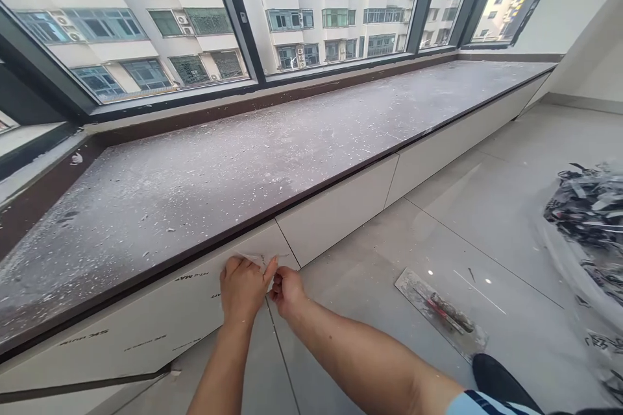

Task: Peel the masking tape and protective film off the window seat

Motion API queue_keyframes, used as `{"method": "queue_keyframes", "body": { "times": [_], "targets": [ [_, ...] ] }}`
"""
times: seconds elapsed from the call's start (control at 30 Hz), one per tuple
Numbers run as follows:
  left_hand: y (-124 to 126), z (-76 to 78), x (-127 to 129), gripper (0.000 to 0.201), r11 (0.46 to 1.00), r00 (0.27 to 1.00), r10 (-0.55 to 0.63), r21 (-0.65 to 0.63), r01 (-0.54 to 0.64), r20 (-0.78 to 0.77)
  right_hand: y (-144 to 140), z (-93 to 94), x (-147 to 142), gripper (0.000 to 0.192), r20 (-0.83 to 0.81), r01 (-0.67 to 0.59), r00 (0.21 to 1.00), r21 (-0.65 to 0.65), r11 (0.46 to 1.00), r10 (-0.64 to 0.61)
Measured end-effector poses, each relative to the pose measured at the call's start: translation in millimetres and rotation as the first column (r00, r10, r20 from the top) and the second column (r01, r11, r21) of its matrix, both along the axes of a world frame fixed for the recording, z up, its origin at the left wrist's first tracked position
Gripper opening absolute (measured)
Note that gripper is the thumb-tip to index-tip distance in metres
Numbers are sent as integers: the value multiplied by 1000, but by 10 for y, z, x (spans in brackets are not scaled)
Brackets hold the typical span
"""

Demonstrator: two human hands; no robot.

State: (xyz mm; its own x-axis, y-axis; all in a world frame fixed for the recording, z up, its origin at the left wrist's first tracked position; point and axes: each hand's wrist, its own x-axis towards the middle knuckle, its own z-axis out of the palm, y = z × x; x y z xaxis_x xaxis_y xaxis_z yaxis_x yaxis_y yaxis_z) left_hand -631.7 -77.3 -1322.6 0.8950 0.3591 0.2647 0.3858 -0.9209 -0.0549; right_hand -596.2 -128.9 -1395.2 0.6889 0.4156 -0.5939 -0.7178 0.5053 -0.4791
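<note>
Both hands at the white panel [160,318] under the window ledge [219,175]: left hand [242,288] and right hand [288,290] are pinched on one corner of protective film [257,260], which is lifted off the panel's top right edge. 3 panels are counted along the ledge front. 1 trowel [440,312] is seen on the floor [487,233], well apart to the right; 1 plastic bag [586,233] w/ scraps at the far right.

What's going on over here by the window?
A person crouches at a long, dusty window ledge. Both hands meet at the white panel under it: the left hand and right hand pinch the edge of a thin protective film at the panel's upper corner, where a bit is lifted. A trowel lies on the tiled floor, and a clear bag of scraps sits at the right.
</note>
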Motion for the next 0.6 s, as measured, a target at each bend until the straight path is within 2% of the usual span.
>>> {"method": "queue_keyframes", "body": {
  "times": [0.13, 0.27, 0.4, 0.6],
  "targets": [
    [-64, -115, 60, 55, 996, 995, 93, -1, -93, -17, 27, 79, -138, 20, -147, -19, 989, 93, 996, 32],
    [-35, -201, 65, 54, 994, 994, 109, -27, -108, 8, -46, 52, -100, 17, -164, -121, 976, 127, 984, 142],
    [26, -203, 38, 45, 996, 999, 54, -67, -54, 2, -147, -87, 182, 28, -170, -144, 974, 48, 988, 150],
    [81, -198, 0, 42, 996, 1000, 15, -84, -15, 3, -116, -165, 479, 14, -58, -174, 984, -62, 983, 171]
  ]
}}
